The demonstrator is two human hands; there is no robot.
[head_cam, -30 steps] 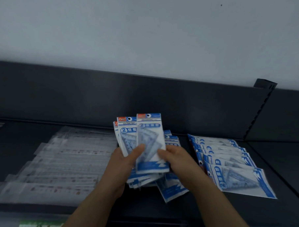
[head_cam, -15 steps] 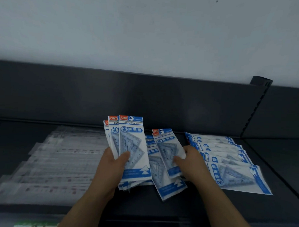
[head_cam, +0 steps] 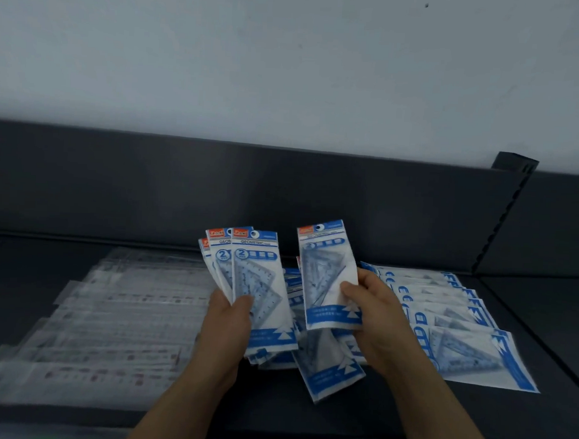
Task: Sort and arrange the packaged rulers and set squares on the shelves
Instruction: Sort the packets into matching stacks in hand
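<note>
My left hand (head_cam: 225, 329) grips an upright fan of blue-and-white set square packs (head_cam: 250, 277) above the shelf's middle. My right hand (head_cam: 375, 317) holds up a single set square pack (head_cam: 327, 270), tilted slightly, just right of the fan. Beneath both hands lies a loose heap of more set square packs (head_cam: 329, 370). To the right, a neat overlapping row of set square packs (head_cam: 468, 343) lies flat. On the left, clear packaged rulers (head_cam: 111, 327) lie in overlapping rows.
The dark shelf (head_cam: 542, 330) has a dark back panel (head_cam: 117, 185) and a slotted upright post (head_cam: 504, 208) at the right. A white wall rises behind. The shelf's front edge runs below my forearms.
My right hand picked one set square pack off the loose heap and raised it upright beside the fan in my left hand. The left hand stayed nearly still.
</note>
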